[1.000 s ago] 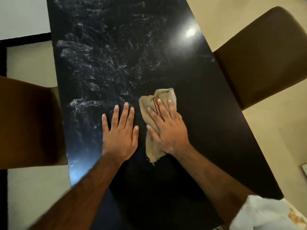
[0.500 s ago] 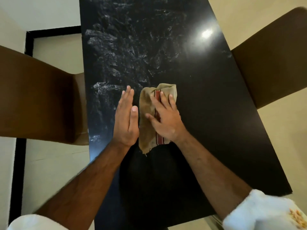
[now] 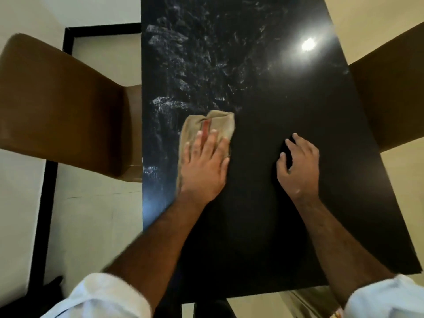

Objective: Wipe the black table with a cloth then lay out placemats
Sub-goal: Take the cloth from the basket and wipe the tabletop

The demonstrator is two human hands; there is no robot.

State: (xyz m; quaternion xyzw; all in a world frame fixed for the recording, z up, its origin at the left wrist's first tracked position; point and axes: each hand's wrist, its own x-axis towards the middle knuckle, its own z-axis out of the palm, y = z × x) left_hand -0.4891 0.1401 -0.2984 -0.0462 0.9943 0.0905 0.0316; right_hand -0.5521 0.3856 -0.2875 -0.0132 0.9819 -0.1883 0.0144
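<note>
A long black glossy table (image 3: 263, 226) runs away from me, its far half covered in whitish smears (image 3: 195, 65). A beige cloth (image 3: 220, 122) with a red stripe lies near the table's left side. My left hand (image 3: 204, 166) presses flat on the cloth, fingers spread over its near part. My right hand (image 3: 300, 166) rests on the bare table to the right of the cloth, fingers loosely curled and holding nothing. No placemats are in view.
A brown chair (image 3: 62, 106) stands tight against the table's left edge, and another brown chair (image 3: 390, 92) against its right edge. A lamp's reflection (image 3: 308, 44) glares on the far right of the tabletop. Pale floor surrounds the table.
The cloth has passed from my right hand to my left hand. My right hand has let go and moved away to the right. The view has shifted left.
</note>
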